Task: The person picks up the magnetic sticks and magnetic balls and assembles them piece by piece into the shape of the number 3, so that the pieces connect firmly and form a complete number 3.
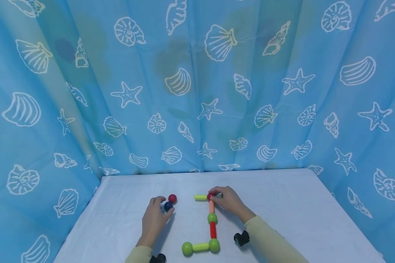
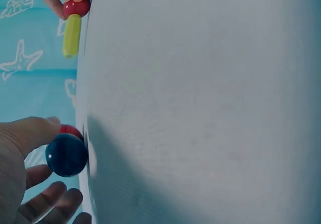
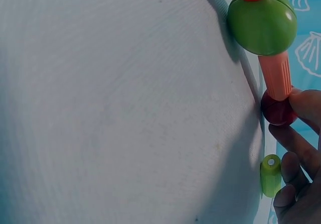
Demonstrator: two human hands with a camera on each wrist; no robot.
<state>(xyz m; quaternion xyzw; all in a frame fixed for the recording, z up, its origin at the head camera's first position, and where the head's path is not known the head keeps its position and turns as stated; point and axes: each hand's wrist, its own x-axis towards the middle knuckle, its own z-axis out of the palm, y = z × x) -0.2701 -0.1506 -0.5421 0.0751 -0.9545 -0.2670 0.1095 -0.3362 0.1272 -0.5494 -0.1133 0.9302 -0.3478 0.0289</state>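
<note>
My right hand [image 1: 229,200] pinches a red ball [image 3: 277,109] between thumb and fingers, at the far end of a stick-and-ball chain. A salmon stick [image 1: 212,207] runs from it to a green ball [image 1: 212,218]. From there a red stick [image 1: 213,230] leads to another green ball [image 1: 214,245]. A yellow-green stick [image 1: 200,197] points left from the pinched ball. Another light green stick [image 3: 271,178] lies by my right fingers; its joint is hidden. Around a dark blue ball [image 2: 66,155], my left hand [image 1: 154,218] has its fingers spread; firm contact is unclear.
A loose red ball [image 1: 172,198] sits just behind the blue one. At the chain's near end, a yellow-green stick [image 1: 200,247] joins a third green ball [image 1: 187,248] on the left. White cloth [image 1: 125,204] covers the table, with a blue shell-print curtain [image 1: 197,91] behind.
</note>
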